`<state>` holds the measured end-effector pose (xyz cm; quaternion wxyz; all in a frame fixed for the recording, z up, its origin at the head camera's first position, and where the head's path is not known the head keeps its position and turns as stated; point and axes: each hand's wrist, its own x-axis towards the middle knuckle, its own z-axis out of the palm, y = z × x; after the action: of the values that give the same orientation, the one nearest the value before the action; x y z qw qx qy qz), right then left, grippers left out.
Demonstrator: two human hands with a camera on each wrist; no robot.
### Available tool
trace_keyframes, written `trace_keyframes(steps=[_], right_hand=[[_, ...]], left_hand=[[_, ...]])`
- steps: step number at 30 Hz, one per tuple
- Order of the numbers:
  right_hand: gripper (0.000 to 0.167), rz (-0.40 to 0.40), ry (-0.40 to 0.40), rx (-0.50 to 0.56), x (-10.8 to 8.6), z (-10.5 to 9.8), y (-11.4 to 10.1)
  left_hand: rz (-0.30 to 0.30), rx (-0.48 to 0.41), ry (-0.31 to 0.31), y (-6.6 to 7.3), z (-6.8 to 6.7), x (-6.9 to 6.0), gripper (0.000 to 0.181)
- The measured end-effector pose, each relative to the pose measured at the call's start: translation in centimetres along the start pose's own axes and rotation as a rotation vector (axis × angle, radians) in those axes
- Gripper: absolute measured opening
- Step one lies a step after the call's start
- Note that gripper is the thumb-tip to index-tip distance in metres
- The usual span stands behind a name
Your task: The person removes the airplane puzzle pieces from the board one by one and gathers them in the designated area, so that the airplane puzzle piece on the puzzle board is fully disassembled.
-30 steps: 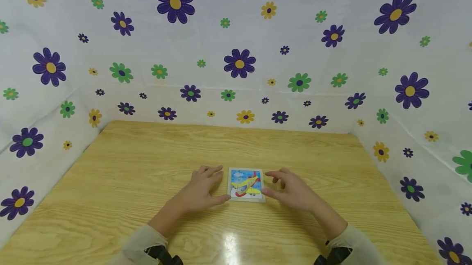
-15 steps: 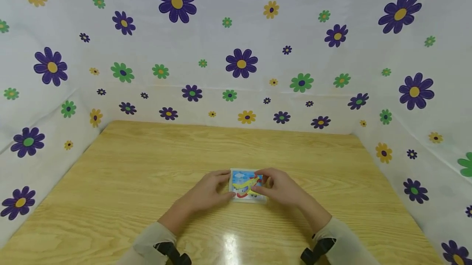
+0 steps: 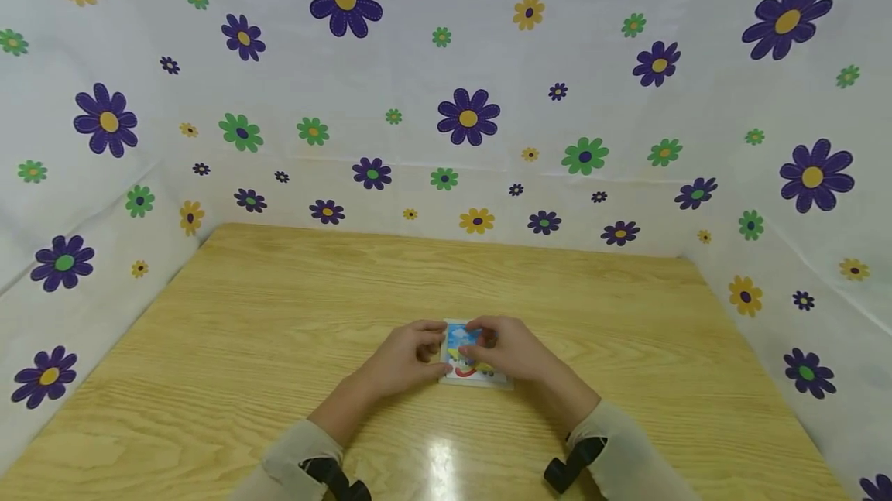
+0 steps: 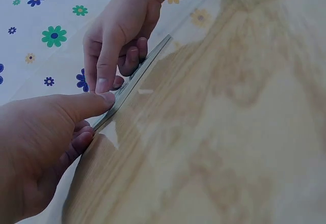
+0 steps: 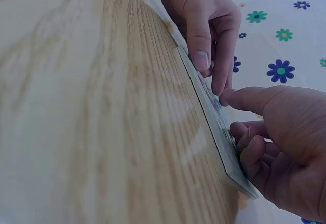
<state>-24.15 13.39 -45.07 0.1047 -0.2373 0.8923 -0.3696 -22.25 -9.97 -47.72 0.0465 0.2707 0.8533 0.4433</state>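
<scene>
Now partly covered, a small framed picture [image 3: 456, 336] in blue, yellow and red lies toward the middle of a wood-grain tabletop [image 3: 313, 284] as I follow by remote camera. The left grip [image 3: 406, 359] holds its left edge, thumb at the near corner, index finger by the far one; a moment ago those fingers stood off from that edge. The right grip [image 3: 513, 348], then beside the right edge, has since swung inward over the picture and hides much of its right half. Thumb and index tips are apart in my head view, the other fingers curled beneath; whether they pinch anything, I cannot tell. By my reading, the shift takes the work from approach to handling, the left steadying the frame while the right attends to its face. In the wrist views, fingertips from both sides come close together over it. Farther out, black wrist gear [image 3: 574, 466] sits against pale sleeves [image 3: 637, 454], and a flowered cloth [image 3: 390, 52] walls in the tabletop behind and on both sides.
</scene>
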Motion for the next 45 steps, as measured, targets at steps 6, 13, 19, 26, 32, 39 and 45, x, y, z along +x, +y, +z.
trace_keyframes(steps=[6, 13, 19, 26, 32, 39, 45], right_hand=[[0.042, -0.007, -0.026, -0.075, 0.4, 0.2, -0.2], [0.044, -0.052, -0.034, -0.166, 0.5, 0.3, -0.5], [0.044, -0.018, -0.043, -0.173, 0.3, 0.5, -0.6], [0.042, -0.007, -0.043, -0.215, 0.4, 0.8, -1.1], [0.038, 0.006, -0.048, -0.211, 0.9, 0.6, -1.4], [0.037, 0.142, -0.059, -0.165, 1.5, 0.7, -1.4], [0.038, 0.157, -0.014, -0.121, 1.3, 0.8, -1.5]], left_hand=[[-0.009, -0.037, 0.033, -0.7, 0.3, -0.1, 0.054], [-0.015, -0.078, 0.047, -0.9, 0.3, -0.2, 0.051], [-0.016, -0.079, 0.039, -0.8, 0.5, -0.2, 0.048], [0.007, -0.06, 0.048, -1.0, 0.5, -0.2, 0.046], [0.01, -0.061, 0.051, -1.0, 0.4, -0.1, 0.046], [-0.019, -0.06, 0.046, -0.7, 0.3, -0.2, 0.047], [-0.017, -0.058, 0.055, -0.7, 0.4, -0.1, 0.047]])
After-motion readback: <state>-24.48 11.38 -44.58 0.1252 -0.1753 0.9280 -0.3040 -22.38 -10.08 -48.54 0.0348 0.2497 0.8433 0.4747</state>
